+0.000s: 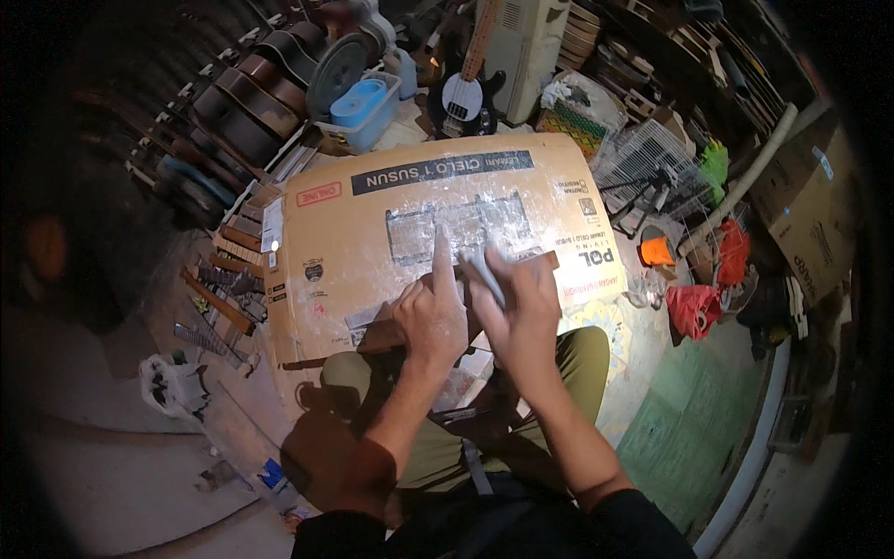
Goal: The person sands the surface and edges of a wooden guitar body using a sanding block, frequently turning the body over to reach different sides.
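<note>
A large flat cardboard sheet (pixel 345 233) lies across in front of my knees, with pale dust over its middle. My left hand (pixel 433 321) is over its near edge, index finger stretched forward and the other fingers curled round a brown strip of wood (pixel 380 335). That strip runs beneath both hands, and its far end shows beyond my right hand. Beside the left hand, my right hand (pixel 521 312) is smeared by motion. Between its thumb and fingers is a thin grey flat piece (pixel 482 278), too blurred to name more exactly.
Several guitar bodies (pixel 251 93) stand in a row at the far left. A clear bin with a blue tub (pixel 358 102) and a dark electric guitar (pixel 461 98) are beyond the cardboard. Wood scraps (pixel 219 298) lie left; a wire rack (pixel 652 163) and red bag (pixel 694 310) stand right.
</note>
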### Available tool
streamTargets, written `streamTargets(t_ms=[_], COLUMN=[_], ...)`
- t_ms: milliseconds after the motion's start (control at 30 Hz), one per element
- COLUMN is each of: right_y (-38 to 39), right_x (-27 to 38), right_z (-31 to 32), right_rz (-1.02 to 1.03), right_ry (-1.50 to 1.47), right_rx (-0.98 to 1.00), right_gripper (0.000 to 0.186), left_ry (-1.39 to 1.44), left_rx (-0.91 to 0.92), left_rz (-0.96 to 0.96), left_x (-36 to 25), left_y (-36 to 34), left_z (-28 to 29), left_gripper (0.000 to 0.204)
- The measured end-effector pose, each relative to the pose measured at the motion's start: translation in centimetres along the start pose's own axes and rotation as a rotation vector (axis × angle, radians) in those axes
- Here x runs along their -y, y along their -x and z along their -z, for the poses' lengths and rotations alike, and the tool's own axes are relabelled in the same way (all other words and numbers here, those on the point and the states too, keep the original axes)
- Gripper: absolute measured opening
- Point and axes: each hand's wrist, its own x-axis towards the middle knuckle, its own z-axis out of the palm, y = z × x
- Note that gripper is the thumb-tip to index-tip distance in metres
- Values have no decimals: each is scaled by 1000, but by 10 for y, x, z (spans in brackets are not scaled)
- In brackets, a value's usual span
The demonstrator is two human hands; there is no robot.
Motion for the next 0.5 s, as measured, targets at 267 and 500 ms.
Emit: streamTargets(t_ms=[267,500], right_y=[-11,-6], right_x=[4,4], right_z=[3,4], right_rz=[13,0], right_ry=[-17,35], right_rx=[-26,-3], right_gripper=[43,42], left_ry=[26,15], left_rx=[7,6], left_rz=[9,23], left_x=[4,0], left_y=[2,8], left_z=[-2,0], left_gripper=[78,72])
